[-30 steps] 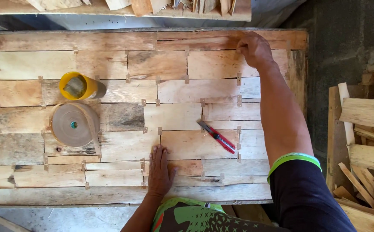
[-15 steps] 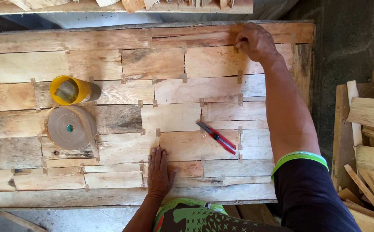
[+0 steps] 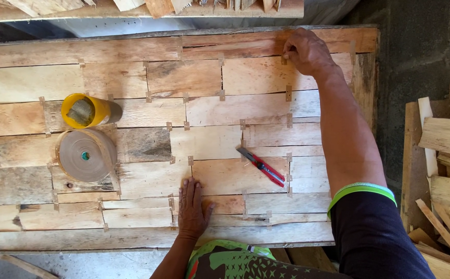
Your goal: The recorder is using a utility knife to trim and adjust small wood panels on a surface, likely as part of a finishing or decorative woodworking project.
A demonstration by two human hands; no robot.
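Observation:
A panel of thin wood veneer strips [image 3: 194, 77], joined by small brown tape pieces, covers the table. My left hand [image 3: 191, 206] lies flat, fingers apart, on the strips near the front edge. My right hand [image 3: 305, 51] reaches to the far right part of the panel, its fingertips pressing on a tape piece at a seam. A red-handled cutter [image 3: 261, 166] lies on the strips between the two hands. A large roll of brown paper tape [image 3: 85, 154] lies flat at the left, with a yellow cup [image 3: 82, 110] just behind it.
Loose wood offcuts [image 3: 442, 181] are stacked to the right of the table beside a dark wall. More wood scraps [image 3: 157, 6] lie on a shelf along the far edge. The table's right edge [image 3: 375, 77] is close to my right hand.
My right hand has stayed at the far seam, fingers shifting slightly on the tape piece. My left hand has not moved. The view has drifted a little.

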